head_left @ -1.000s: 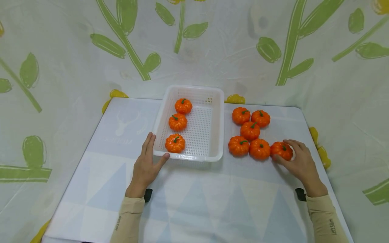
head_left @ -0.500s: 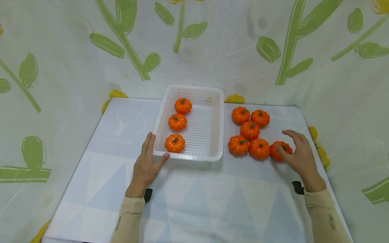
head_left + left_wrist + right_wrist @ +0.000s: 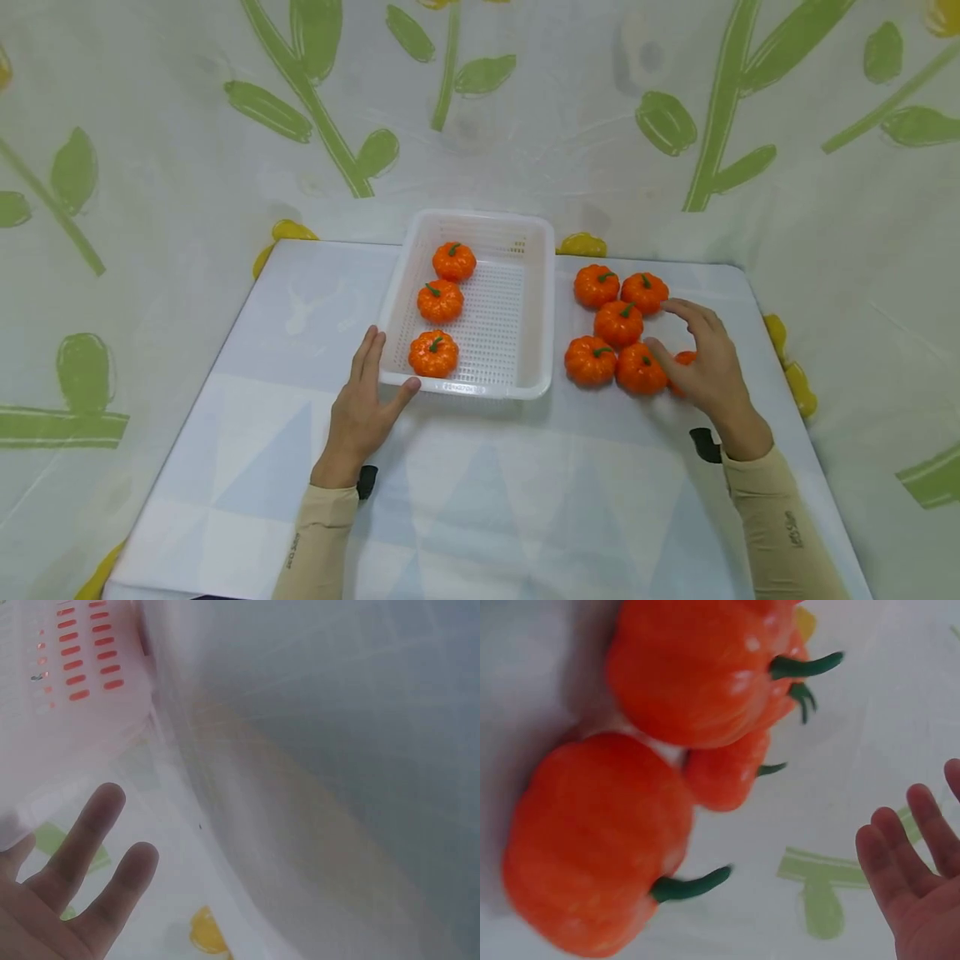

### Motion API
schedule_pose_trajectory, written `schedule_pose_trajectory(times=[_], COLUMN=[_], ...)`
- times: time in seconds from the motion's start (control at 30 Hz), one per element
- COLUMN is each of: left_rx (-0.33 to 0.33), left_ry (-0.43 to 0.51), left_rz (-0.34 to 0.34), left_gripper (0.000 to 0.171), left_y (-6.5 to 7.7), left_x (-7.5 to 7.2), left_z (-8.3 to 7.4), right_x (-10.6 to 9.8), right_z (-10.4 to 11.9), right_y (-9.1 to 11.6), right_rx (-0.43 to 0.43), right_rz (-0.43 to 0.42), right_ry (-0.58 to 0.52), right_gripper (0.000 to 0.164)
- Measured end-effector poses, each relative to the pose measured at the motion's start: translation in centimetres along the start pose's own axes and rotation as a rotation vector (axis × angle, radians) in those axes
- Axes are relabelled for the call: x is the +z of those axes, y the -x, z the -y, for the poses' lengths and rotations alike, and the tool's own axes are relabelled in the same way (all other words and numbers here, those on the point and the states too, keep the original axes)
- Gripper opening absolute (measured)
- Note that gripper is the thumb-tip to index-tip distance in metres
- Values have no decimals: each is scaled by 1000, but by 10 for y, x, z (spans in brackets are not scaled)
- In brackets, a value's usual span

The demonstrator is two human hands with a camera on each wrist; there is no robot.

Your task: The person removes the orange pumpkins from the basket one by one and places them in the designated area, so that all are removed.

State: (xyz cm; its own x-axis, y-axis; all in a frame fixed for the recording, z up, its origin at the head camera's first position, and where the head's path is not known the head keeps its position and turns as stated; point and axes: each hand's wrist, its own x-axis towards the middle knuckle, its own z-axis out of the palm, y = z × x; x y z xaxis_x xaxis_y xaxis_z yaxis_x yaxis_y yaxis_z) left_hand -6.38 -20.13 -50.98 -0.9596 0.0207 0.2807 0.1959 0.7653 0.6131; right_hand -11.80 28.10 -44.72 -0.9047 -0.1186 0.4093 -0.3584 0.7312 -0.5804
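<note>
A white plastic basket (image 3: 536,333) holds three small orange pumpkins, including a front pumpkin (image 3: 432,354), lined up along its left side. At its front left corner rests my left hand (image 3: 363,417), thumb by the front rim and fingers straight along the left side. In the left wrist view, the fingers (image 3: 79,840) stand extended beside the slotted basket wall (image 3: 82,727). My right hand (image 3: 708,367) hovers with parted fingers over the pumpkin group on the right, holding nothing. It partly covers the rightmost pumpkin (image 3: 681,367). In the right wrist view, a green-stemmed pumpkin (image 3: 592,847) lies apart from its fingers.
Several loose pumpkins, among them a middle pumpkin (image 3: 618,324) and a back right pumpkin (image 3: 644,293), lie close together right of the basket. A pale patterned cloth covers the table (image 3: 480,500). A leaf-printed curtain (image 3: 555,125) surrounds the back and sides.
My right hand has come off the rightmost pumpkin, leaving it on the table, and has moved left and away from me over the group. My left hand has stayed at the basket.
</note>
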Motion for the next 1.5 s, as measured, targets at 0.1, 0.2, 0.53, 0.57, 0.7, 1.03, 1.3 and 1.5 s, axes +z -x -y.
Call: schedule_pose_trajectory(times=[0.1,0.2,0.53,0.57,0.7,1.03,1.3,1.5], left_rx=[2,5,8,11,15,5,-4,-12], left_ry=[-3,-4,-2,-3,-3,-8,-9,-8], left_rz=[1,0,-5,-7,-9,-6,-6,-2], left_gripper=[90,91,91,91,91,91,91,90], left_y=[0,0,-1,-1,-1,-1,-1,-1], left_x=[0,0,-1,0,0,0,0,0], left_z=[0,0,-1,-1,0,0,0,0], right_x=[6,12,38,42,54,76,86,98], right_z=[8,16,54,57,71,110,131,147], right_y=[-6,-14,-41,-43,-49,-64,-92,-116], right_rx=[-58,-130,-161,-165,-198,-330,-494,-515], right_rz=[-12,-6,122,133,170,183,203,240], right_ry=[-10,-44,-106,-103,-129,-178,-193,-182], right_gripper=[59,59,58,59,61,61,63,65])
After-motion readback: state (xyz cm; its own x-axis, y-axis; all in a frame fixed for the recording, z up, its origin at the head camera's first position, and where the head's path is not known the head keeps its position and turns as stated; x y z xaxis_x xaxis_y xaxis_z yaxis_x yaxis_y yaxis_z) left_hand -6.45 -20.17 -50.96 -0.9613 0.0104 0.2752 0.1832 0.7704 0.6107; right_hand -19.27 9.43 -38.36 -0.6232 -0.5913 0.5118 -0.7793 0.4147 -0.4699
